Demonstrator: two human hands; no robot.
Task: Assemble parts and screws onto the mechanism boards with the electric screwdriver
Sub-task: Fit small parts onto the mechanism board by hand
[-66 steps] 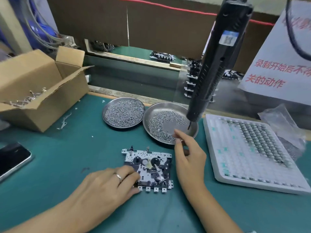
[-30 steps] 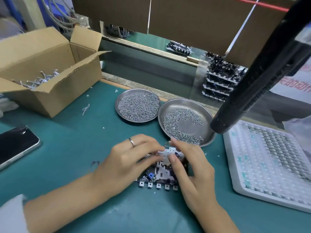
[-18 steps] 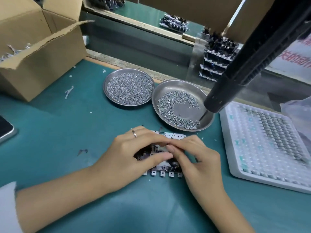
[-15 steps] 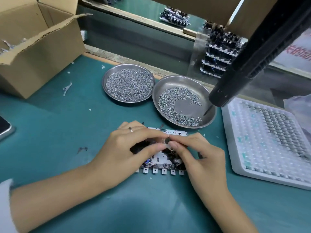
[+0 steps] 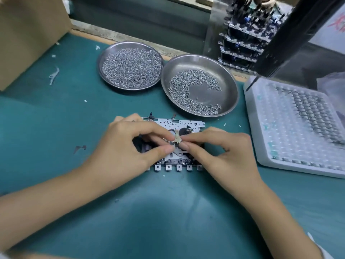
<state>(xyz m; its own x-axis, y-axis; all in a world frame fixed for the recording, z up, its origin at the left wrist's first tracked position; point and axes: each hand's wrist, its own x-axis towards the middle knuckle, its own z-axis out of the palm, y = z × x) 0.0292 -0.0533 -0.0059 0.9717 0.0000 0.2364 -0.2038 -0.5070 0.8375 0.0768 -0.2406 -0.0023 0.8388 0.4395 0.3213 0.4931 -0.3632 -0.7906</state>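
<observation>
A teal bench mat (image 5: 56,128) carries everything, with two round steel dishes of small screws (image 5: 130,66) (image 5: 199,85) just beyond the hands and a white gridded plastic parts tray (image 5: 291,128) to the right hand's outer side; red writing on a white sign at the far right is cut off and unreadable. The flat silver metal mechanism board (image 5: 179,124) lies under both hands, its long axis running hand to hand, its row of square tabs toward the person. The left hand (image 5: 119,152) and right hand (image 5: 224,152) meet above it, curled fingertips of each pinching one small pale part (image 5: 177,138), while the black electric screwdriver (image 5: 291,34) hangs beyond the right hand, tip down.
</observation>
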